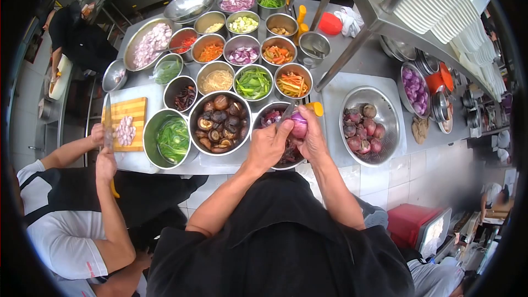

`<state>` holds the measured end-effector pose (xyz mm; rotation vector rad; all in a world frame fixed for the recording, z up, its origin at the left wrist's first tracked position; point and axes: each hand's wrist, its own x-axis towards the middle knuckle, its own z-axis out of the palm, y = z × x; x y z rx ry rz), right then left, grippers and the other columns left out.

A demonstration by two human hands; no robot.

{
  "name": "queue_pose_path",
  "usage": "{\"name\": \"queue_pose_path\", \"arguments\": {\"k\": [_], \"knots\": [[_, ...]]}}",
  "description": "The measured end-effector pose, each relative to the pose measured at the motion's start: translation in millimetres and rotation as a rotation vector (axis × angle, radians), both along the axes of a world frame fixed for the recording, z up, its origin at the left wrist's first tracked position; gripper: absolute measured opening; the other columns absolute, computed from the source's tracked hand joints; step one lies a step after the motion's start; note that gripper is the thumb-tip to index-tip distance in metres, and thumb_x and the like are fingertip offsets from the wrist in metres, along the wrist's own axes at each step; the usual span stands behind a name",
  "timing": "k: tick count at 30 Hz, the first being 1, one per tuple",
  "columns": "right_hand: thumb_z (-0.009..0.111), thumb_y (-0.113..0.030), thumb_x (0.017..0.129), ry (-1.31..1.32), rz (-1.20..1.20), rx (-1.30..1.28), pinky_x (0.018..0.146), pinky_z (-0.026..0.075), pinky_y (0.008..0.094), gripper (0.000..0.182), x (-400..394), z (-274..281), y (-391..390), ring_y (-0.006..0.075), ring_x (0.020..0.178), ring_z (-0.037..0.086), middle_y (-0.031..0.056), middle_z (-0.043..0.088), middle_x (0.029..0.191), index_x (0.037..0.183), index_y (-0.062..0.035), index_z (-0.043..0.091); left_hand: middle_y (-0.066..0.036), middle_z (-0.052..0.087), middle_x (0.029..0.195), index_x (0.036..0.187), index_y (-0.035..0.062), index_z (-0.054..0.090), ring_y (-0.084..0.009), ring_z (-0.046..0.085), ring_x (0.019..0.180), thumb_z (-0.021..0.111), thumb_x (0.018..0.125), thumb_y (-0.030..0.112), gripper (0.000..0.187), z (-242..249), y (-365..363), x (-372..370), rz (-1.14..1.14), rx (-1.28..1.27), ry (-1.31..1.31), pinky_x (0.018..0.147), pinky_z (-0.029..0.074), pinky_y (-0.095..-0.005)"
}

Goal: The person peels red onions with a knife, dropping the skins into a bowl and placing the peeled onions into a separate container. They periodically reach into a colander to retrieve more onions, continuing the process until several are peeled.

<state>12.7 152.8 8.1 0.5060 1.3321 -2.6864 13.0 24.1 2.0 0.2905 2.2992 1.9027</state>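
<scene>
My left hand (269, 147) is closed, its thumb against a part-peeled red onion (299, 126). My right hand (313, 142) curls round the onion's other side. Just above the onion shows a knife's grey blade (287, 112), and its yellow handle end (315, 109) sticks out beyond my right fingers; the grip itself is mostly hidden. Under my hands stands a steel pot (254, 126) with dark red onion skins in it. At my right, a perforated steel colander (393, 111) holds several unpeeled red onions (363, 144).
Left of the pot are bowls of mushrooms (220, 124) and green leaves (172, 138); more pots of cut vegetables fill the counter behind. A co-worker's hands (104, 157) hold a knife over a yellow-striped board (141, 109). A shelf post (352, 58) rises at right. Peeled onions (415, 91) fill another bowl.
</scene>
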Motion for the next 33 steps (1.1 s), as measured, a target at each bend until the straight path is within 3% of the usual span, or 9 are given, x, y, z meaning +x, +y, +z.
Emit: {"name": "queue_pose_path", "arguments": {"k": [7, 13, 20, 23, 25, 28, 30, 32, 33], "knots": [[0.058, -0.035, 0.089, -0.028, -0.143, 0.031, 0.045, 0.040, 0.0202, 0.029, 0.6, -3.2, -10.2, 0.0091, 0.060, 0.056, 0.0038, 0.060, 0.076, 0.088, -0.0053, 0.059, -0.013, 0.065, 0.064, 0.092, -0.0018, 0.067, -0.0153, 0.062, 0.057, 0.054, 0.094, 0.037, 0.041, -13.8, -0.7, 6.2, 0.039, -0.170, 0.178, 0.055, 0.048, -0.0305], [0.058, -0.032, 0.089, -0.106, -0.116, 0.055, 0.054, 0.047, 0.0260, 0.028, 3.1, -7.9, -7.6, 0.0121, 0.065, 0.058, 0.0053, 0.060, 0.080, 0.091, -0.0039, 0.058, -0.016, 0.062, 0.059, 0.087, -0.0007, 0.067, -0.0266, 0.064, 0.053, 0.056, 0.093, 0.034, 0.037, -13.8, -3.0, 10.8, 0.000, -0.228, 0.240, 0.051, 0.048, -0.0338], [0.065, -0.034, 0.086, -0.200, -0.143, -0.198, 0.065, 0.052, 0.0291, 0.031, -0.9, 0.7, -9.7, 0.0145, 0.074, 0.060, 0.0030, 0.058, 0.082, 0.101, -0.0091, 0.055, -0.019, 0.059, 0.057, 0.083, -0.0042, 0.066, -0.0279, 0.063, 0.052, 0.061, 0.090, 0.033, 0.038, -8.0, 1.8, 25.9, -0.087, -0.078, 0.290, 0.048, 0.046, -0.0342], [0.064, -0.040, 0.087, -0.233, -0.097, -0.216, 0.064, 0.053, 0.0298, 0.034, -0.6, 1.5, -10.1, 0.0156, 0.072, 0.060, 0.0033, 0.057, 0.082, 0.100, -0.0091, 0.054, -0.017, 0.059, 0.059, 0.086, -0.0037, 0.066, -0.0279, 0.062, 0.052, 0.061, 0.090, 0.031, 0.036, -4.0, -2.6, 27.3, -0.142, -0.114, 0.290, 0.048, 0.045, -0.0340], [0.060, -0.043, 0.089, -0.246, -0.148, -0.074, 0.061, 0.053, 0.0291, 0.038, 0.5, 0.7, -8.8, 0.0160, 0.070, 0.061, 0.0067, 0.060, 0.082, 0.097, -0.0067, 0.055, -0.017, 0.058, 0.058, 0.087, -0.0032, 0.066, -0.0274, 0.062, 0.051, 0.062, 0.090, 0.031, 0.034, -6.8, -0.1, 28.2, -0.123, -0.096, 0.318, 0.047, 0.045, -0.0341], [0.055, -0.050, 0.090, -0.233, 0.051, -0.182, 0.057, 0.050, 0.0266, 0.043, -3.4, -28.2, 10.9, 0.0142, 0.065, 0.059, 0.0065, 0.058, 0.074, 0.093, -0.0067, 0.054, -0.017, 0.057, 0.056, 0.090, -0.0024, 0.066, -0.0262, 0.061, 0.049, 0.062, 0.090, 0.030, 0.033, -12.2, -0.9, 31.7, -0.117, -0.088, 0.368, 0.046, 0.043, -0.0341], [0.052, -0.055, 0.089, -0.235, -0.017, -0.170, 0.051, 0.048, 0.0269, 0.049, -12.0, -35.4, 13.5, 0.0160, 0.062, 0.057, 0.0066, 0.057, 0.072, 0.090, -0.0062, 0.055, -0.017, 0.056, 0.055, 0.092, -0.0022, 0.066, -0.0255, 0.061, 0.049, 0.063, 0.090, 0.030, 0.032, -7.2, -2.5, 34.9, -0.131, -0.100, 0.391, 0.046, 0.043, -0.0341], [0.049, -0.060, 0.088, -0.236, -0.086, -0.158, 0.046, 0.046, 0.0272, 0.055, -14.9, -34.6, 15.0, 0.0177, 0.059, 0.056, 0.0066, 0.056, 0.071, 0.086, -0.0057, 0.056, -0.020, 0.056, 0.056, 0.076, -0.0029, 0.063, -0.0345, 0.059, 0.051, 0.062, 0.089, 0.033, 0.038, 10.3, -4.0, 38.4, -0.125, -0.046, 0.268, 0.047, 0.045, -0.0395], [0.048, -0.061, 0.088, -0.242, -0.110, -0.183, 0.044, 0.044, 0.0266, 0.056, -14.8, -31.6, 16.6, 0.0178, 0.058, 0.055, 0.0071, 0.056, 0.071, 0.086, -0.0058, 0.056, -0.020, 0.056, 0.056, 0.076, -0.0029, 0.063, -0.0345, 0.059, 0.051, 0.062, 0.089, 0.033, 0.038, 10.3, -5.7, 36.7, -0.126, -0.047, 0.268, 0.047, 0.045, -0.0395]]}}
